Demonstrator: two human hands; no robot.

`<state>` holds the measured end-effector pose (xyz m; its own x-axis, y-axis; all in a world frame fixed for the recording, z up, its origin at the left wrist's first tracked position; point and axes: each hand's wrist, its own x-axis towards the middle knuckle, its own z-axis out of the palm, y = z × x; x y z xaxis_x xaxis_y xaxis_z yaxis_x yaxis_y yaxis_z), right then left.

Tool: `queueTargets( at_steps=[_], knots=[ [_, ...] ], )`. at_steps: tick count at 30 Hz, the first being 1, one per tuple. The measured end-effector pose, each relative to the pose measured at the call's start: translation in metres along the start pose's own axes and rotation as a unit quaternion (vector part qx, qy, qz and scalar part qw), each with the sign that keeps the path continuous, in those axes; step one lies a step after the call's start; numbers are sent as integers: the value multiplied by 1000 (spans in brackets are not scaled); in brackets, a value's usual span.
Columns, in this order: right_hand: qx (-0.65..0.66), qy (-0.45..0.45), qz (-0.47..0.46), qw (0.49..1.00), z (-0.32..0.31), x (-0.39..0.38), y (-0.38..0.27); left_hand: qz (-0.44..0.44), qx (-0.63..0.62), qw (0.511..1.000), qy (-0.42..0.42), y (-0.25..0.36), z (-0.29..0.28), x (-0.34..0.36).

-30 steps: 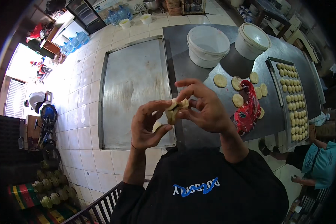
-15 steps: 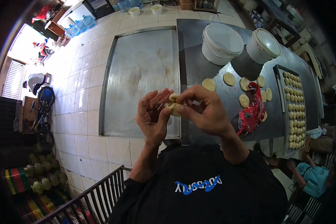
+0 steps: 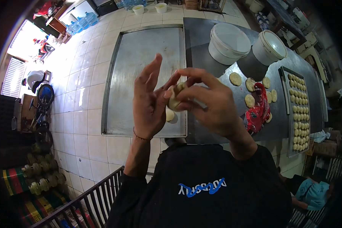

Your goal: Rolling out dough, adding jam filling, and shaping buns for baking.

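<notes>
Between my hands, above the right side of a large bare metal tray (image 3: 146, 49), is a piece of pale dough (image 3: 174, 102) with its edges gathered upward. My right hand (image 3: 214, 102) pinches the dough's edge with thumb and fingertips. Against its other side rest the thumb and a finger of my left hand (image 3: 145, 102), whose other fingers point up. A round dough ball (image 3: 170, 115) sits on the tray just below. Flat dough rounds, such as one near round (image 3: 249, 100) and one far round (image 3: 235, 79), lie on the steel table to the right.
A red patterned plastic bag (image 3: 257, 112) lies among the rounds. Two white buckets, a left bucket (image 3: 228, 45) and a right bucket (image 3: 269, 47), stand at the back. On the far right, a tray (image 3: 290, 131) holds rows of dough balls. A black railing (image 3: 98, 193) is at lower left.
Both hands have risen slightly with the dough, and my left hand has straightened its fingers upward. The dough looks more gathered. The ball on the tray now shows more.
</notes>
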<state>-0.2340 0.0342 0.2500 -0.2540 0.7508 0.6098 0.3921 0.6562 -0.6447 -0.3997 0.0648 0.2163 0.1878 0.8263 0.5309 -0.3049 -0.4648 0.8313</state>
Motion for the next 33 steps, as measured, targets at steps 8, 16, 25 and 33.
queueTargets(
  at_steps=[8, 16, 25, 33],
  knots=[
    [121, 15, 144, 982, 2, -4, 5, 47, -126, 991, -1, -33, 2, -8],
    [76, -36, 160, 983, 7, -9, 8, -130, -183, 963, 147, -28, 6, -36],
    [153, 37, 226, 961, 5, 0, 4, -89, -204, 968, 113, -16, 21, -30],
    [79, -32, 191, 978, 13, -5, 7, -134, -149, 965, 171, -29, 11, -40]
  ],
)
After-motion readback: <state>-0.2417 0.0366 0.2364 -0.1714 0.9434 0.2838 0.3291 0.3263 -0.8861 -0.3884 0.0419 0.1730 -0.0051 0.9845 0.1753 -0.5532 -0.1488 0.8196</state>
